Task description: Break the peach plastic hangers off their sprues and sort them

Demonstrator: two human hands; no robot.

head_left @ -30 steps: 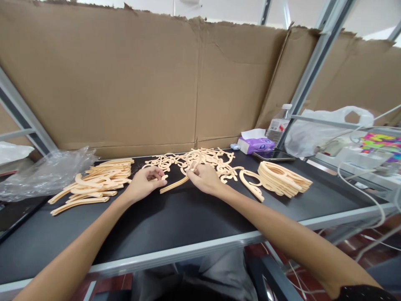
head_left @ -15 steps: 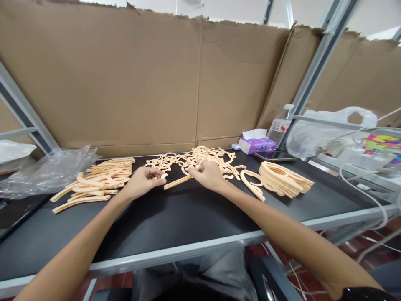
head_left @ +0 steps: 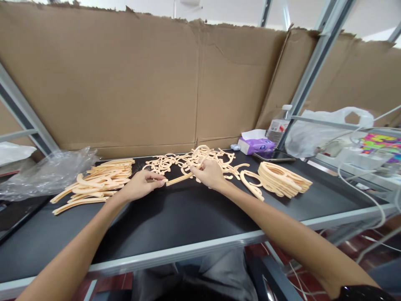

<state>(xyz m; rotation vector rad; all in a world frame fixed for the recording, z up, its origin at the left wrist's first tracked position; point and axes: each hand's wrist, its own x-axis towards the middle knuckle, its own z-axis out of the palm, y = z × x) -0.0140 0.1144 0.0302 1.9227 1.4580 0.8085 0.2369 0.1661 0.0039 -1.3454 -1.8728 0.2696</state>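
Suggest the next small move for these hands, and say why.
I'd probably align the small piece with the end of the pale bar, then press gently: the left hand pinches that piece right by the bar's end, while the right hand holds the bar. Whether they already touch, I can't tell.

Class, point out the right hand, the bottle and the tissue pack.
Right hand (head_left: 209,173): head view, back of the hand.
Bottle (head_left: 277,126): head view, label.
Tissue pack (head_left: 257,146): head view, purple front.

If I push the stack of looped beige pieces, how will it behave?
The stack would probably splay or slide, as its layered edges sit unevenly. Each piece looks fairly stiff, holding its curve, and likely light, being slim with an open middle.
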